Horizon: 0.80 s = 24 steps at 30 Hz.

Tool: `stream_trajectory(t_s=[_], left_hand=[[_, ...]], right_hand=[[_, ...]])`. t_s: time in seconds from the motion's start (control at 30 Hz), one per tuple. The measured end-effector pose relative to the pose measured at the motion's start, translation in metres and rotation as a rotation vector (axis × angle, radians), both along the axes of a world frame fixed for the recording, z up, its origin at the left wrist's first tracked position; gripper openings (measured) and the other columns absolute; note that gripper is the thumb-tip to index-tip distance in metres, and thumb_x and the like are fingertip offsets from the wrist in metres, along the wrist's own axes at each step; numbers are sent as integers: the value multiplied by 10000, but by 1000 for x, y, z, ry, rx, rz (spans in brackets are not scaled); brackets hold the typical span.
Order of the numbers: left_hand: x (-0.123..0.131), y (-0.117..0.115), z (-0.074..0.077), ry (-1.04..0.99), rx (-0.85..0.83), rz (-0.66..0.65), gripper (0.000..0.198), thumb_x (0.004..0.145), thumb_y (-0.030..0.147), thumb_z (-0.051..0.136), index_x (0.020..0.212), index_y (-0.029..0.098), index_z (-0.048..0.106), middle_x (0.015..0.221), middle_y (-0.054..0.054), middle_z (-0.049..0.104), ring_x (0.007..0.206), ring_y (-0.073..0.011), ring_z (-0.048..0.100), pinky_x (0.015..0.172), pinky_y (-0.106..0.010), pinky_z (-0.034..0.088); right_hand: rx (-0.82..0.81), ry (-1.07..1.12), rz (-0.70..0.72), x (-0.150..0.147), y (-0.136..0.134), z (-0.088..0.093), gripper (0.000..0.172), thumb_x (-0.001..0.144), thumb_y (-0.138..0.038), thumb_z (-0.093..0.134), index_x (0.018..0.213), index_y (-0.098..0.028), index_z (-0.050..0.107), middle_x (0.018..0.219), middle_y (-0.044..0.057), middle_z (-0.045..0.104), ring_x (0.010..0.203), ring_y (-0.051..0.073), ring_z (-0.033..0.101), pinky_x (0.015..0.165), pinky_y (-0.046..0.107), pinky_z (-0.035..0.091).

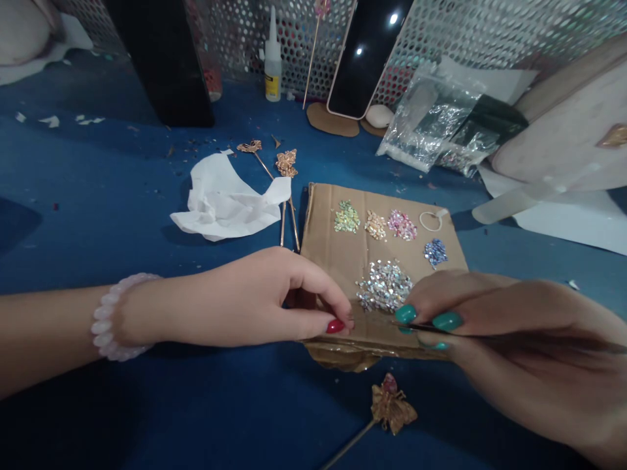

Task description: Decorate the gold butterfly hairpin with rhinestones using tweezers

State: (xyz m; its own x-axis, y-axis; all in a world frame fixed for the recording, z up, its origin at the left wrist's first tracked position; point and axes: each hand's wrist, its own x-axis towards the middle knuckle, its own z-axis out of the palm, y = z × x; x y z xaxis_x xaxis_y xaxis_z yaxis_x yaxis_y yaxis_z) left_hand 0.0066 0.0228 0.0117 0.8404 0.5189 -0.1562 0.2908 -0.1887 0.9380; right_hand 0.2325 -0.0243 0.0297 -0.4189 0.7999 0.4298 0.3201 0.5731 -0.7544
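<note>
My left hand (274,294), with a pale beaded bracelet, rests at the near left of a cardboard piece (337,261). Its thumb and forefinger are pinched together; whatever is between them is too small to make out. A thin dark pair of tweezers (475,336) is gripped in my right hand (529,346), tip pointing left over the cardboard's near edge. Just beyond that tip lies a pile of silver rhinestones (385,286). Smaller piles are green (347,217), peach (375,225), pink (401,225) and blue (435,252). Close to me lies a gold butterfly hairpin (392,405) with a pink stone.
Crumpled white paper (225,199) lies left of the cardboard, beside gold hairpins (287,163). Behind stand a glue bottle (273,65), a black upright object (166,65) and a phone (367,59). Clear plastic bags (431,117) lie at the back right.
</note>
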Motion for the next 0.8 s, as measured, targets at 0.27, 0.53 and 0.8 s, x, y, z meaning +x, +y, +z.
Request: stream_trajectory(t_s=[0.27,0.53,0.8], left_hand=[[0,2,0,3,22,-14,171,826,174,540,924,234,666,884,67,679,784,-71,632,682,-118,486],[0,0,0,7,32,-12,164,837,200,537,930,245,663,877,79,677,771,-62,630,667,-108,481],[-1,1,-1,9,42,-12,160,836,202,539,926,247,663,872,79,678,766,-66,631,661,-115,484]], right_hand=[[28,-48,38,5,-2,-1,312,694,44,568,839,-232,567,760,7,661,699,108,655,659,187,562],[-1,-77,72,6,-2,0,268,727,16,561,817,-237,552,759,10,658,701,100,656,657,169,559],[2,-98,67,7,-2,1,206,763,-35,575,813,-233,547,776,26,665,725,99,659,673,157,557]])
